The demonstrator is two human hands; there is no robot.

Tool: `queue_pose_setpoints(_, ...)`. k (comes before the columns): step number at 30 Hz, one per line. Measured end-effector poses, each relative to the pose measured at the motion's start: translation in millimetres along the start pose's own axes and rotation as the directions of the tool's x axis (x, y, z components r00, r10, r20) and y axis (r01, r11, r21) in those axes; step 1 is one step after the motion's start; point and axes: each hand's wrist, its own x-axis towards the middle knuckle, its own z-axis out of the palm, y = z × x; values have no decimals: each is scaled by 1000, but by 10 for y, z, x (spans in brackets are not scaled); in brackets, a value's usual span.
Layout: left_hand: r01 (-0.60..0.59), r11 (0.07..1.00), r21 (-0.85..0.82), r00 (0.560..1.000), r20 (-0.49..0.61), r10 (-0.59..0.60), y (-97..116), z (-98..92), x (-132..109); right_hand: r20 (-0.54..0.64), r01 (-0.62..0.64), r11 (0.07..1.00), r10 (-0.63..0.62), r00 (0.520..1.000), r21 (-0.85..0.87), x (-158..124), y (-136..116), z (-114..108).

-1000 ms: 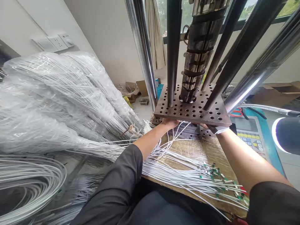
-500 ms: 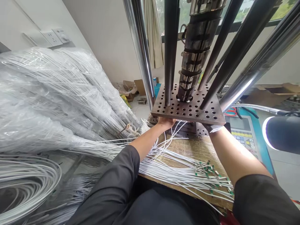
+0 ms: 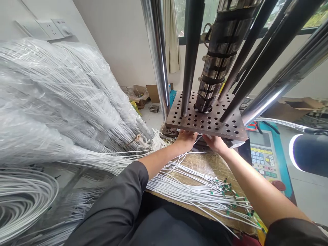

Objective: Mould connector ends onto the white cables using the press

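Observation:
My left hand (image 3: 186, 140) reaches in beneath the front edge of a perforated steel plate (image 3: 205, 126) on a press. Beside it, my right hand (image 3: 214, 142) is under the same edge, slightly apart from the left. The fingertips of both hands are hidden by the plate, so what they grip cannot be made out. Thin white cables (image 3: 185, 155) curve up to the gap between my hands. Below my forearms, a bundle of white cables (image 3: 179, 184) lies across the wooden tabletop (image 3: 202, 167), with small green-and-metal connectors (image 3: 227, 189) at the right ends.
Plastic-wrapped cable bundles (image 3: 77, 89) are piled at left, above a coiled cable loop (image 3: 28, 201). Chrome columns (image 3: 157, 61) and dark rods (image 3: 191, 58) rise around the plate. A teal control panel (image 3: 282, 160), red-handled pliers (image 3: 252, 125) and a lamp (image 3: 310, 153) are at right.
My right hand has moved left from under the plate's right side, coming close to my left hand. My left hand has shifted slightly right. The camera view has tilted a little.

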Motion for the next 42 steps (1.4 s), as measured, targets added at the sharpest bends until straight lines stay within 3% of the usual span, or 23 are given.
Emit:
queue_pose_setpoints(5,69,992,-103,996,-44,-73,-189,-68,-106,124,18,1000,-18,992,-4,-108,-200,-22)
queue_pose_setpoints(8,64,992,-105,997,-43,-68,-280,-53,-95,110,62,998,-61,992,-4,-65,-216,-31)
queue_pose_setpoints(11,57,996,-63,998,41,-54,-280,17,-24,75,138,990,-135,988,-25,-1,-227,47)
queue_pose_setpoints(15,37,999,-31,998,46,-35,-288,76,-15,84,139,989,-134,987,-59,47,-237,147)
queue_pose_setpoints(22,83,972,-221,981,-153,-119,-491,-26,-223,92,180,982,-184,979,52,85,-249,107)
queue_pose_setpoints(28,192,953,-233,981,61,-183,-420,43,-39,125,220,975,-219,968,5,193,-323,175)
queue_pose_setpoints(31,162,971,-177,982,128,-141,-427,87,14,157,190,982,-185,970,-18,219,-347,203)
queue_pose_setpoints(38,50,993,-109,992,117,-37,-527,19,-98,125,186,980,-177,976,-66,258,-374,248)
queue_pose_setpoints(42,116,991,-67,987,121,-108,-486,-111,-185,118,142,989,-137,984,-38,248,-381,239)
